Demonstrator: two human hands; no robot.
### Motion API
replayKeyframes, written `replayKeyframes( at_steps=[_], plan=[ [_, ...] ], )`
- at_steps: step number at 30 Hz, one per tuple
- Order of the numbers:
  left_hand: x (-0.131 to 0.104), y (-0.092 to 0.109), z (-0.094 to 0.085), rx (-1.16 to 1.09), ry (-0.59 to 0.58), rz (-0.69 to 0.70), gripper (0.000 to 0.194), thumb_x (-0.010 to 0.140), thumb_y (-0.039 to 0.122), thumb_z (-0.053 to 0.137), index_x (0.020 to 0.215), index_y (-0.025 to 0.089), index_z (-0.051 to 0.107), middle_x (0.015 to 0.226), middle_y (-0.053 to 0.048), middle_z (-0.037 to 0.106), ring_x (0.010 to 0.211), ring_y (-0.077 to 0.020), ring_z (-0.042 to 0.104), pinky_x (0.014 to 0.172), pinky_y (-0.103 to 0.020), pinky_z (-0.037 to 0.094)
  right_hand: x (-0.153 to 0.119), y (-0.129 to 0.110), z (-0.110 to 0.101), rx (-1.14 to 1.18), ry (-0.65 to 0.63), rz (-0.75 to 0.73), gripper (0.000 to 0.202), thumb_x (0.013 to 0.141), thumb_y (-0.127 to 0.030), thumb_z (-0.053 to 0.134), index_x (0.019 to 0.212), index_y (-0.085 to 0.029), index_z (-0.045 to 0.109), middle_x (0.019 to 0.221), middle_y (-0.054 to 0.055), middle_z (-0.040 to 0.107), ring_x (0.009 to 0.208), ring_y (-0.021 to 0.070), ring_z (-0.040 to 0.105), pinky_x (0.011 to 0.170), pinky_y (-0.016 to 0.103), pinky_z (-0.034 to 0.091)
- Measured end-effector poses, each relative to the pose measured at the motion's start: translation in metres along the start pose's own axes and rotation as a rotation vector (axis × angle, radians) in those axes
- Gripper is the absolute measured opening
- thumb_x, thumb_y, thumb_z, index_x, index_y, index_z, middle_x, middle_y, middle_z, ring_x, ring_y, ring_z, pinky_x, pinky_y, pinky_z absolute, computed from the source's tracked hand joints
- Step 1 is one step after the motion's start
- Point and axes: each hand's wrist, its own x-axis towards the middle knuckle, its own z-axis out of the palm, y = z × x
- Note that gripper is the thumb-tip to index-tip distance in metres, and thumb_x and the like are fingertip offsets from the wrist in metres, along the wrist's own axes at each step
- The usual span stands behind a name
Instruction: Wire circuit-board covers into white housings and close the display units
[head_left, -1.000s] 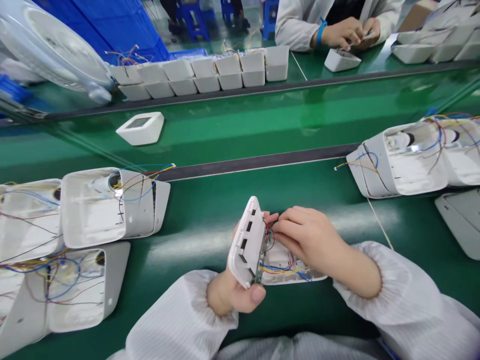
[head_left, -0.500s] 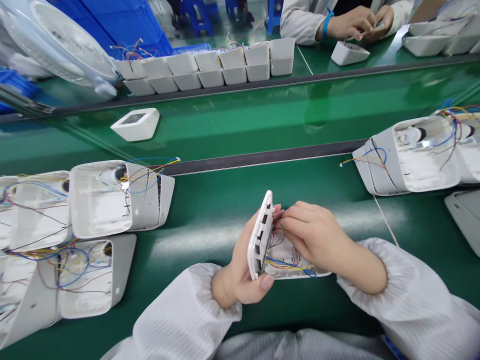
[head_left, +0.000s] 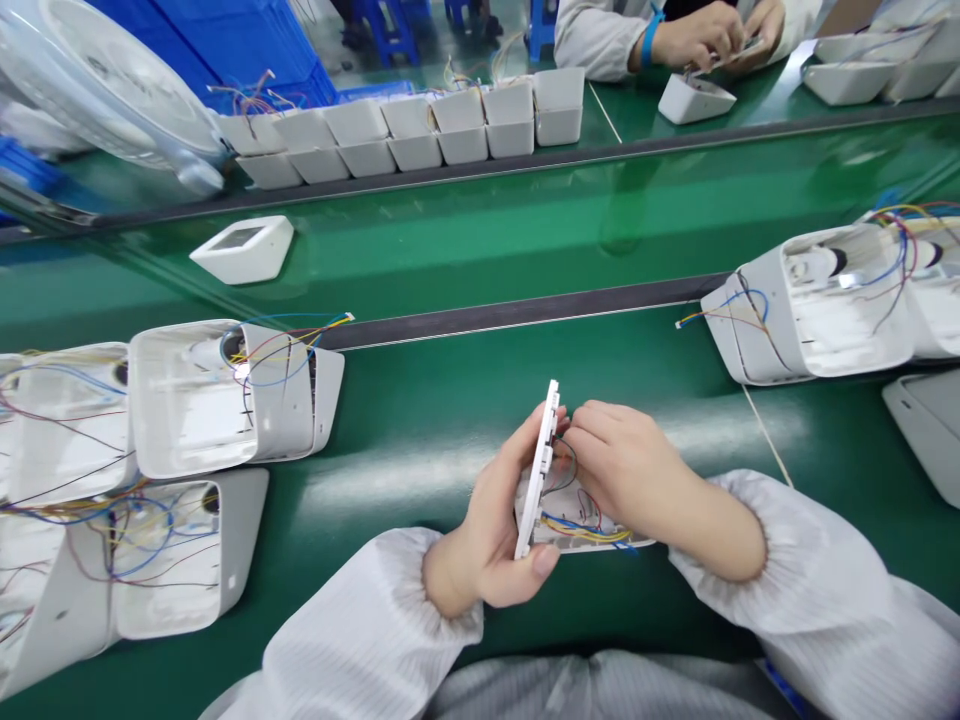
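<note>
My left hand (head_left: pixel 506 520) grips a white plastic panel (head_left: pixel 538 470) by its edges, the panel standing nearly on edge. My right hand (head_left: pixel 619 465) is closed with its fingertips pinched at the panel's inner side, among thin wires; what they pinch is hidden. Below and between the hands lies a white housing (head_left: pixel 592 545), open side up. Blue and yellow wires (head_left: pixel 581 525) run inside it, and a dark wire loops up toward my right fingers.
White housings with loose wires (head_left: pixel 199 400) stand at the left, more (head_left: pixel 847 300) at the right. A white device with a screen (head_left: pixel 244 250) lies beyond the dark rail (head_left: pixel 525 313). Across the bench, a co-worker's hands (head_left: pixel 705 40) handle a part above a small white housing (head_left: pixel 696 100).
My left hand has turned the panel more edge-on, so its inner face shows less. My right fingers stay at its inner side. The co-worker's hands have shifted slightly, and the view has moved a little.
</note>
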Motion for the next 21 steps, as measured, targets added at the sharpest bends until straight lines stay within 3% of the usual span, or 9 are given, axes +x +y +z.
replayKeyframes(
  at_steps=[4, 7, 9, 11, 15, 19, 21],
  plan=[
    [-0.001, -0.008, 0.004, -0.068, 0.044, 0.042, 0.081, 0.087, 0.055, 0.051, 0.151, 0.014, 0.023, 0.147, -0.020, 0.034, 0.134, -0.0362, 0.039, 0.109, -0.049, 0.039, 0.000, -0.002, 0.001, -0.045, -0.002, -0.002, 0.024, 0.091, -0.008, 0.039, 0.074, -0.013, 0.054, 0.072, 0.006, 0.050, 0.070, 0.0179, 0.038, 0.061, 0.033, 0.026],
    [-0.003, -0.011, 0.005, -0.151, 0.049, 0.019, 0.081, 0.088, 0.055, 0.054, 0.151, 0.015, 0.022, 0.149, -0.019, 0.031, 0.135, -0.0351, 0.037, 0.108, -0.047, 0.041, 0.000, -0.001, -0.004, -0.011, -0.037, 0.056, 0.019, 0.095, -0.017, 0.048, 0.080, -0.015, 0.059, 0.076, 0.004, 0.055, 0.072, 0.0178, 0.043, 0.062, 0.033, 0.028],
    [-0.005, -0.011, 0.003, -0.173, 0.054, -0.001, 0.080, 0.088, 0.054, 0.055, 0.150, 0.016, 0.022, 0.150, -0.019, 0.030, 0.137, -0.0351, 0.034, 0.111, -0.049, 0.036, -0.001, 0.003, -0.010, 0.085, -0.082, 0.141, 0.009, 0.092, -0.024, 0.058, 0.092, -0.017, 0.063, 0.085, 0.003, 0.059, 0.080, 0.0173, 0.048, 0.067, 0.032, 0.034],
    [-0.006, -0.010, 0.002, -0.177, 0.069, -0.025, 0.079, 0.088, 0.054, 0.056, 0.149, 0.016, 0.024, 0.150, -0.019, 0.030, 0.138, -0.0356, 0.032, 0.114, -0.052, 0.030, -0.004, 0.010, -0.015, 0.135, -0.158, 0.268, 0.013, 0.088, -0.024, 0.066, 0.100, -0.019, 0.064, 0.092, 0.002, 0.061, 0.085, 0.0163, 0.053, 0.070, 0.030, 0.038],
    [-0.005, -0.008, 0.002, -0.186, 0.073, -0.035, 0.078, 0.087, 0.054, 0.057, 0.148, 0.015, 0.025, 0.147, -0.019, 0.033, 0.137, -0.0349, 0.034, 0.115, -0.052, 0.029, -0.006, 0.021, -0.022, 0.085, -0.304, 0.433, 0.008, 0.084, -0.021, 0.070, 0.089, -0.018, 0.065, 0.082, 0.001, 0.061, 0.078, 0.0157, 0.056, 0.066, 0.029, 0.038],
    [-0.004, -0.007, 0.003, -0.184, 0.064, -0.019, 0.077, 0.087, 0.051, 0.057, 0.147, 0.015, 0.025, 0.147, -0.019, 0.031, 0.137, -0.0345, 0.034, 0.115, -0.051, 0.029, -0.004, 0.016, -0.035, 0.218, -0.171, 0.332, 0.012, 0.085, -0.028, 0.070, 0.091, -0.019, 0.066, 0.084, 0.001, 0.061, 0.081, 0.0145, 0.056, 0.069, 0.027, 0.040],
    [-0.004, -0.007, 0.003, -0.205, 0.060, -0.030, 0.077, 0.088, 0.052, 0.057, 0.147, 0.015, 0.025, 0.148, -0.020, 0.030, 0.137, -0.0351, 0.033, 0.114, -0.052, 0.031, -0.004, 0.009, -0.044, 0.423, -0.216, 0.222, 0.024, 0.083, -0.040, 0.071, 0.097, -0.021, 0.067, 0.091, 0.001, 0.061, 0.080, 0.0126, 0.055, 0.069, 0.025, 0.042]
  ],
)
